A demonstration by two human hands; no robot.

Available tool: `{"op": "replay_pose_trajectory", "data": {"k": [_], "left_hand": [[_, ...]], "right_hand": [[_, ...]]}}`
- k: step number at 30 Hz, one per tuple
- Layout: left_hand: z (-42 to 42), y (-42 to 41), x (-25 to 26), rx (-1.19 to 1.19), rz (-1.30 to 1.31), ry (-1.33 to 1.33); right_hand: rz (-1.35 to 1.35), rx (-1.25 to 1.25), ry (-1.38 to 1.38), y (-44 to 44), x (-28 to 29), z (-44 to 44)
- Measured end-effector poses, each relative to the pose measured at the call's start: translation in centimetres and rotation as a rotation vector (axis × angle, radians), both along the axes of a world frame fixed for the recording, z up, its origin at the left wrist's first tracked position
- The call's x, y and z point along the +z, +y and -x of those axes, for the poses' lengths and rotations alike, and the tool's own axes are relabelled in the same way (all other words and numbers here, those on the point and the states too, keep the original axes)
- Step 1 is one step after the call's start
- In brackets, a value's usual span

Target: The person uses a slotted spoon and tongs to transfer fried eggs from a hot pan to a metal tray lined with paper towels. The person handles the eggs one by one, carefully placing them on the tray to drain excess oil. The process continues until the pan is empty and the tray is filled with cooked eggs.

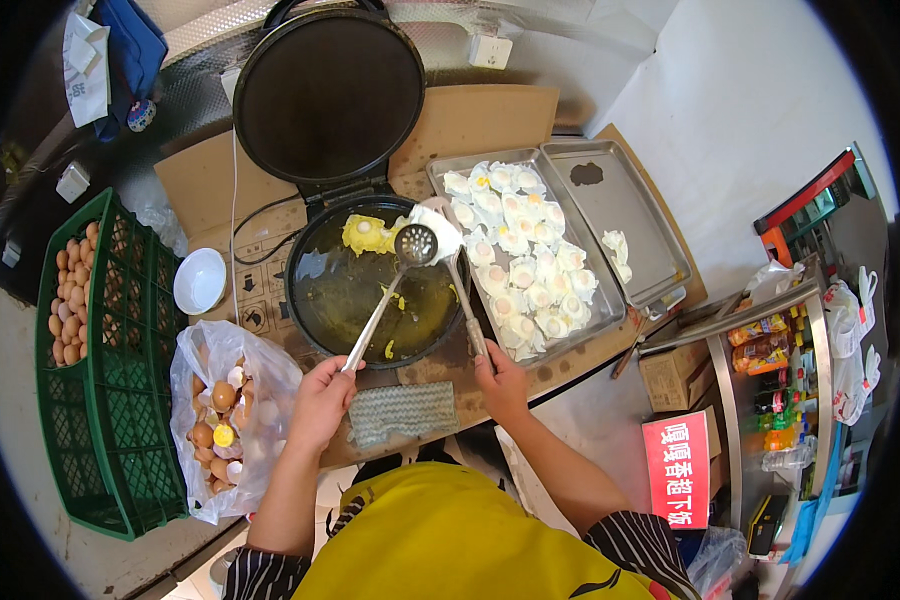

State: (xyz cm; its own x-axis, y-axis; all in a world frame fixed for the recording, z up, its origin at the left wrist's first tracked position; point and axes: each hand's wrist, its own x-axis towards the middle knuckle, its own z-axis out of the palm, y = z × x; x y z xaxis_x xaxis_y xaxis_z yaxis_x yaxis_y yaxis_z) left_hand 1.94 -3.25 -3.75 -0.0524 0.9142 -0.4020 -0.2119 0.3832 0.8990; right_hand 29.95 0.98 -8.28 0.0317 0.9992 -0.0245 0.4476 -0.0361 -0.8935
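My left hand [322, 401] grips the handle of a perforated metal skimmer [417, 245], its round head over the right part of the round electric griddle [379, 322]. In my right hand [504, 384] is the handle of a spatula [471, 307]. A white fried egg [441, 229] lies at the spatula's head, partly covered by the skimmer, above the griddle's right rim. Another egg with yellow, broken yolk around it [367, 232] sits in the oil at the back of the griddle. Small yellow scraps float nearer me.
Right of the griddle, a metal tray [615, 319] holds many fried eggs; a second tray [637, 202] has an egg piece. The griddle's lid [330, 97] stands raised. Left are a white bowl [200, 281], a bag of eggshells [187, 367] and a green egg crate [135, 390]. A cloth [403, 412] lies in front.
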Motion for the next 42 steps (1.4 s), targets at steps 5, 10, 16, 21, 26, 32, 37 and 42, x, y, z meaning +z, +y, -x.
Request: {"op": "replay_pose_trajectory", "data": {"k": [5,10,16,21,26,32,37,42], "left_hand": [[0.3,0.0,-0.4,0.007,-0.005,0.001],[0.3,0.8,1.9,-0.005,-0.035,-0.015],[-0.3,0.2,0.3,-0.031,0.032,0.057],[-0.9,0.6,0.0,-0.088,0.063,0.128],[-3.3,2.3,0.7,-0.129,0.038,0.152],[-7.2,4.8,1.7,-0.091,0.054,0.014],[-9.2,6.0,1.9,-0.026,0.038,-0.014],[-9.8,5.9,1.7,-0.007,0.065,-0.001]], "right_hand": [[0.029,0.002,0.103,-0.1,0.5,0.2],[-0.068,-0.018,0.097,0.9,1.2,0.2],[0.109,-0.020,0.304,-0.3,-1.4,-0.2],[0.326,-0.083,0.664,-1.2,-2.1,-0.9],[0.437,-0.179,0.851,-1.2,-1.6,-3.4],[0.409,-0.270,0.903,-0.7,-1.1,-8.1],[0.308,-0.387,0.908,0.4,0.4,-13.4],[0.186,-0.532,0.885,2.7,0.1,-20.6]]}}
